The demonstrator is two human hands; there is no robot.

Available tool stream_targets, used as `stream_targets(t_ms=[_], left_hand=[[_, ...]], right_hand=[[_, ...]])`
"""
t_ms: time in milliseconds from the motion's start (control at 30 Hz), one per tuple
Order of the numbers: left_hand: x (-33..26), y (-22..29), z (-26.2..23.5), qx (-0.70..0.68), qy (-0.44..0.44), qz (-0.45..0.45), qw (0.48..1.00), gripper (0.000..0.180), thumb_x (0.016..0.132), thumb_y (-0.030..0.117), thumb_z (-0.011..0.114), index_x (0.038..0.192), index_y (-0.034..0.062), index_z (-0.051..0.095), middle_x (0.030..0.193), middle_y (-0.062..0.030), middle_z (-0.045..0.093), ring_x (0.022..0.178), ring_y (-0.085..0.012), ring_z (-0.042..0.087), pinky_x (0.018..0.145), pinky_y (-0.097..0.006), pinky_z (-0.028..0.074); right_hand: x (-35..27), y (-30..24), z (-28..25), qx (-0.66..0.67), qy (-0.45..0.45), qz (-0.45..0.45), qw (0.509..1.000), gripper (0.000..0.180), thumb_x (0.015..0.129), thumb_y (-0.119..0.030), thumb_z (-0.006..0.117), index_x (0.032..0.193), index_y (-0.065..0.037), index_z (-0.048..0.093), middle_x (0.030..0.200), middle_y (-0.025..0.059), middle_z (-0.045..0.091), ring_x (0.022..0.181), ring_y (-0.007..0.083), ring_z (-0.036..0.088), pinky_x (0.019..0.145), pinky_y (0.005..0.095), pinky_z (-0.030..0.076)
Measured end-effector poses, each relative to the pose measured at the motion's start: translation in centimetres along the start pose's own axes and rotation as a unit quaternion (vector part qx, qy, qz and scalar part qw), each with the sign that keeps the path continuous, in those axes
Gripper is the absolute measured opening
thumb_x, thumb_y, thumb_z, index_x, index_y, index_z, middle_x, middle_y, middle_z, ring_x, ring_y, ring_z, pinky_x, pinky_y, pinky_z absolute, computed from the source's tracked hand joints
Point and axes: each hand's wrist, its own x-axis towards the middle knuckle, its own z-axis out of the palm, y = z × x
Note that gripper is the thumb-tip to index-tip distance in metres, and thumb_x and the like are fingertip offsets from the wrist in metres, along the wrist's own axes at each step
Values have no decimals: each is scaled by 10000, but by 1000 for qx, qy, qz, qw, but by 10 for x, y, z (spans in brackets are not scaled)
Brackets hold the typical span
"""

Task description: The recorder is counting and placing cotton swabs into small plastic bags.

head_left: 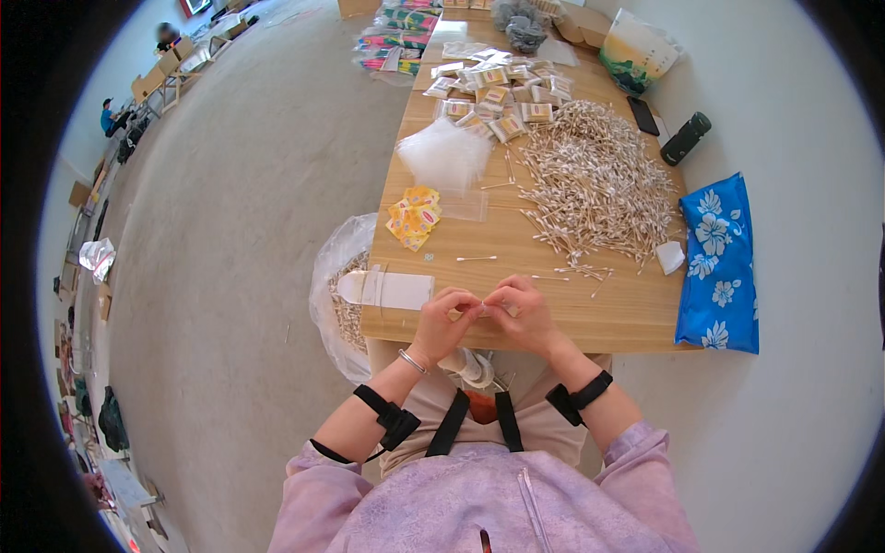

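Observation:
My left hand [448, 318] and my right hand [518, 313] meet at the near edge of the wooden table [627, 313]. Together they pinch a small clear packet [482, 308] between the fingertips; what it holds is too small to tell. A big heap of cotton swabs [595, 184] lies ahead to the right. One loose swab [476, 259] lies just beyond my hands. Yellow paper labels [414, 217] and a pile of clear little bags [444, 152] sit ahead to the left.
Several filled packets [493, 92] lie further up the table. A white flat pack [387, 288] overhangs the left edge above a clear sack [343, 276] on the floor. A blue flowered cloth [719, 263] lies right of the table, near a black cylinder [686, 138] and a phone [643, 115].

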Motion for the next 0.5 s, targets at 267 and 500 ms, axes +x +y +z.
stream_targets(t_ms=[267,500], left_hand=[[-4,-5,1,9,15,0,1000,127,787,12,690,907,21,646,866,-84,642,781,-167,619,666,-267,508],[1,3,9,-59,-19,-64,996,123,792,81,708,895,20,680,854,-85,657,766,-171,610,699,-279,495]], right_hand=[[0,4,-1,-8,7,-14,1000,80,690,-48,715,743,-77,662,742,63,570,798,253,535,702,343,447],[-5,14,-12,15,-26,28,999,110,678,-94,748,754,-76,671,750,69,584,786,234,546,697,342,442]])
